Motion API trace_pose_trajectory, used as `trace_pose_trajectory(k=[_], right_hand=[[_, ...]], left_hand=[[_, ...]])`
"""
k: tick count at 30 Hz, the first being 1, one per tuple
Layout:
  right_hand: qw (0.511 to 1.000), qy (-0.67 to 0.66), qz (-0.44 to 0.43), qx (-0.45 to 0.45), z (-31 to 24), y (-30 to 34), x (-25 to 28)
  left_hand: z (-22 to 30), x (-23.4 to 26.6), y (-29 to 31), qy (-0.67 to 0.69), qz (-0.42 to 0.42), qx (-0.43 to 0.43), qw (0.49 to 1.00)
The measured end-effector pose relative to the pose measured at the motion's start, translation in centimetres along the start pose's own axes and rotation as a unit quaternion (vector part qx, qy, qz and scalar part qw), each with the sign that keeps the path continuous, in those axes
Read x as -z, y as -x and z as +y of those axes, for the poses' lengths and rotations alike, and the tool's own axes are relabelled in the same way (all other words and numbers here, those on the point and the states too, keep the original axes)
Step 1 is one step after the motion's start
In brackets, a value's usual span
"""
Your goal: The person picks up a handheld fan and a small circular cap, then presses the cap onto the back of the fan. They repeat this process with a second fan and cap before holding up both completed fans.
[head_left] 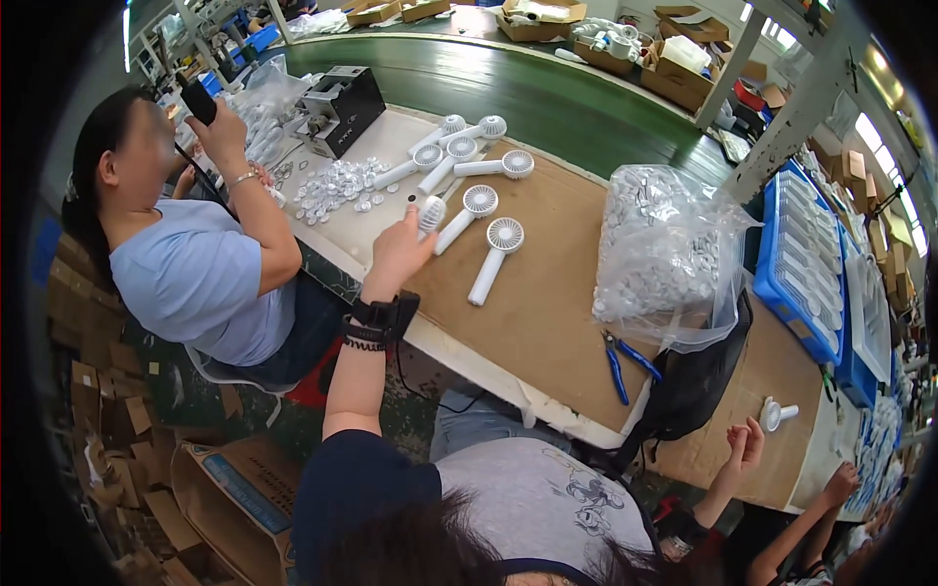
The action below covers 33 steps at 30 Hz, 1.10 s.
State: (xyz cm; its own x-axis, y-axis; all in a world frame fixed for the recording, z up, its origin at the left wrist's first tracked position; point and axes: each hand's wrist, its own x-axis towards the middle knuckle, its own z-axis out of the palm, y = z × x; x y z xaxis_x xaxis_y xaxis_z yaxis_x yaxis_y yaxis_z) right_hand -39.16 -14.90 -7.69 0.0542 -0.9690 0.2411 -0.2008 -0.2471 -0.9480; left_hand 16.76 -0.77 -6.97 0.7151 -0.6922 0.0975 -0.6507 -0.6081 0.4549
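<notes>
My left hand (399,252) reaches out over the table with its fingers closed around a white handheld fan (431,213), whose handle is mostly hidden. Several more white handheld fans lie close by, among them one fan (504,234) nearest me and another fan (479,201) just beyond it. Off to the right, my right hand (745,444) is raised with loosely bent fingers and nothing visible in it. Beyond that hand, a single white fan (777,414) lies on the neighbouring brown surface.
Small round white parts (337,188) are heaped near a black box-shaped device (339,109). A clear bag of parts (664,249) and blue-handled pliers (625,369) lie on the right. A co-worker (195,244) sits at left; another person's hand (840,483) shows at right. Blue trays (796,264) hold white pieces.
</notes>
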Motion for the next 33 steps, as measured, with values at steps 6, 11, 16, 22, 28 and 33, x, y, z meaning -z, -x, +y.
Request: trace_pose_trajectory(k=[6, 11, 16, 22, 28, 33], right_hand=[[1.000, 0.011, -0.011, 0.015, 0.1, 0.5, 0.3], [0.999, 0.009, -0.031, 0.022, -0.8, 1.1, -0.2], [0.996, 0.083, 0.029, 0.019, 1.0, -1.1, 1.9], [0.941, 0.302, 0.148, 0.039, 5.0, -7.2, 4.6], [0.833, 0.525, 0.171, 0.045, 7.5, -8.8, 4.7], [0.841, 0.527, 0.114, 0.046, 7.0, -8.7, 4.1]], left_hand=[[-4.9, -2.5, -0.3, 0.021, 0.103, -0.049, 0.993], [-5.4, -3.7, 1.1, 0.085, 0.082, -0.098, 0.988], [-8.3, -5.8, 1.7, 0.067, 0.121, -0.182, 0.973], [-2.6, -0.6, 3.7, 0.097, 0.086, -0.154, 0.980], [9.2, -0.6, 5.1, 0.188, 0.014, -0.262, 0.946], [15.2, -1.4, 6.3, 0.199, -0.059, -0.366, 0.907]])
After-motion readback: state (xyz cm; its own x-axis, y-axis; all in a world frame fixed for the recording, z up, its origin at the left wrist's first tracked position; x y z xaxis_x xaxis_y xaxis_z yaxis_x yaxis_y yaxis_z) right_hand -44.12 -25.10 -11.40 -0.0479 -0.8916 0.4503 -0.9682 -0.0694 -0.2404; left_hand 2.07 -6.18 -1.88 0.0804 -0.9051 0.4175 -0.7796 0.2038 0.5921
